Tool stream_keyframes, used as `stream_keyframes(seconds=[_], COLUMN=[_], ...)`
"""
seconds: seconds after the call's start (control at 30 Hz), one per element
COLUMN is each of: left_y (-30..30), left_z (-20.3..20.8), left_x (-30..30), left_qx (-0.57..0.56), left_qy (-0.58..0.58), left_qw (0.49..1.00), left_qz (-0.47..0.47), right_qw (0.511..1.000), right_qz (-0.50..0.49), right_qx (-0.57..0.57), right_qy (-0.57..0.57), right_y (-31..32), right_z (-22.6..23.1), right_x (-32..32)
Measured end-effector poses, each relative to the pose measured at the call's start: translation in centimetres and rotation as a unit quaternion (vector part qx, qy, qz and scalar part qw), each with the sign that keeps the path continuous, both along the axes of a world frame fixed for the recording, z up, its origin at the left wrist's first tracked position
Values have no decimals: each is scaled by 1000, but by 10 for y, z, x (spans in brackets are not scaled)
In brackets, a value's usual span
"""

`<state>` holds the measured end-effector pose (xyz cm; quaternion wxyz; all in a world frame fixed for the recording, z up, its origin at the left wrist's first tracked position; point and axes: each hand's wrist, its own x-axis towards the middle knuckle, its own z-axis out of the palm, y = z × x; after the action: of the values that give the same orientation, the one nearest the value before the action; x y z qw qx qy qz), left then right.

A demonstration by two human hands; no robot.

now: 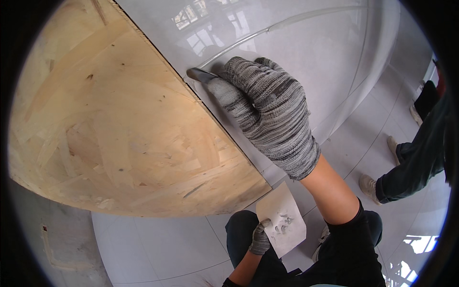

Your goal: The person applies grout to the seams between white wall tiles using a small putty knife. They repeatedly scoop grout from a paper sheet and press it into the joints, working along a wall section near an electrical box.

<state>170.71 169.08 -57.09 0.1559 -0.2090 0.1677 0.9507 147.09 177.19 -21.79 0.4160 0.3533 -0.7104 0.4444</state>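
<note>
My right hand [272,105], in a grey striped knit glove, is closed, with its thumb stretched along a tool with a dark, flat tip [201,74]. Most of that tool is hidden by the glove, so its kind is unclear. The tip touches the glossy light-grey tiled surface [315,57] at the end of a shiny joint line [234,45], close to a plywood panel's edge. Lower down, near my knees, my left hand [260,239], also gloved, grips the edge of a white sheet [282,220] marked with dark grey smears.
The large plywood panel [114,119] fills the left side, its straight edge running diagonally beside the tiles. Grey floor tiles [158,244] lie below. At the right stands another person, whose dark trouser legs [411,167] and light shoes show. A bare concrete patch [62,244] is at lower left.
</note>
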Motion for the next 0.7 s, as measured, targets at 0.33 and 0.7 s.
stream_keyframes(seconds=[0.33, 0.7], left_y=[2, 6], left_z=[0, 9], left_x=[-2, 0], left_qx=[-11, 2], left_qy=[2, 3], left_qw=[1000, 1000], left_qz=[-8, -4], right_qw=[999, 1000], right_qz=[-13, -3], right_qx=[20, 1], right_qy=[-22, -7], right_y=[0, 5], right_z=[2, 1], right_x=[3, 3])
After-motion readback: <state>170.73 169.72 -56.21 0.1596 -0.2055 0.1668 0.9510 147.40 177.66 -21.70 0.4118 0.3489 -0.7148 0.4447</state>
